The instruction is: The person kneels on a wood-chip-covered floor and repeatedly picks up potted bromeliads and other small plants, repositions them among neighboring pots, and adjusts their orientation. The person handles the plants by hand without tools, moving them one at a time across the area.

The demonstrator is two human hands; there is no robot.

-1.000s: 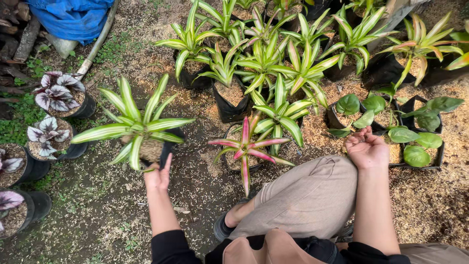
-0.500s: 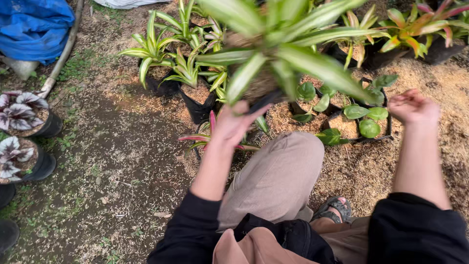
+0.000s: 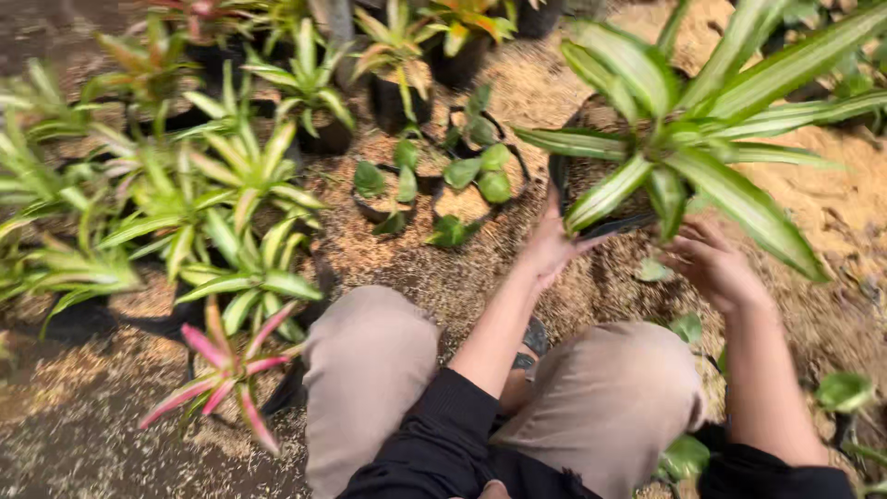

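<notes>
Potted striped plant [image 3: 688,139] at upper right, between left hand [image 3: 552,245] at pot's left side and right hand [image 3: 713,268] just below it. Round-leaved pots [image 3: 443,180] left of that. Further left, cluster of striped plants [image 3: 212,203]; pink-leaved plant [image 3: 226,370] nearest, beside left knee [image 3: 370,356].

Striped potted plant [image 3: 684,139] moved from left side to right, both hands [image 3: 554,245] now at its pot.

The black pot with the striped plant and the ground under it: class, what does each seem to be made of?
Black pot: probably thin, soft plastic, going by its dark, matt, slightly bent rim. Ground: loose tan husks or sawdust over soil, grainy and dry-looking.
</notes>
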